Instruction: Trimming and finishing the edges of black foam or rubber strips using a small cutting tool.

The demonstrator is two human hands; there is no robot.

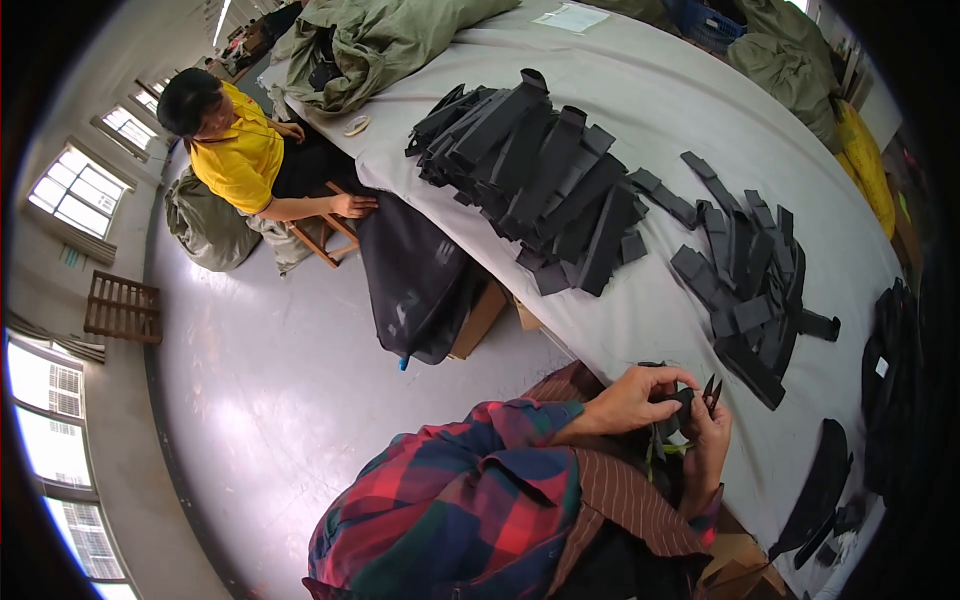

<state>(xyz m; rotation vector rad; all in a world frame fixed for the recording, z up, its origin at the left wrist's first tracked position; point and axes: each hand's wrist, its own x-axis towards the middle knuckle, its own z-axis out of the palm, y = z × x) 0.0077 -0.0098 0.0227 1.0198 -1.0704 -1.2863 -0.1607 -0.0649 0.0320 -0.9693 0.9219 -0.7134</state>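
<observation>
At the table's near edge, my left hand [645,398] pinches a small black fabric piece [683,402] between thumb and fingers. Close beside it, my right hand [708,440] is closed around small dark thread snips [712,392], their pointed blades sticking up past the fingers. The fingers of both hands almost meet at the fabric. Below them, something with a yellow-green strip hangs partly hidden behind my hands. Beyond my hands lies a loose heap of black fabric strips [745,270]. A larger, stacked pile of black strips [530,170] is farther off to the left.
A pale cloth covers the long table [640,85]. At right lie dark fabric pieces [815,490]. Green cloth sacks [385,45] rest at the far end. A person in a yellow shirt [240,150] sits left of the table, near a black bag [415,275] and a cardboard box [478,320].
</observation>
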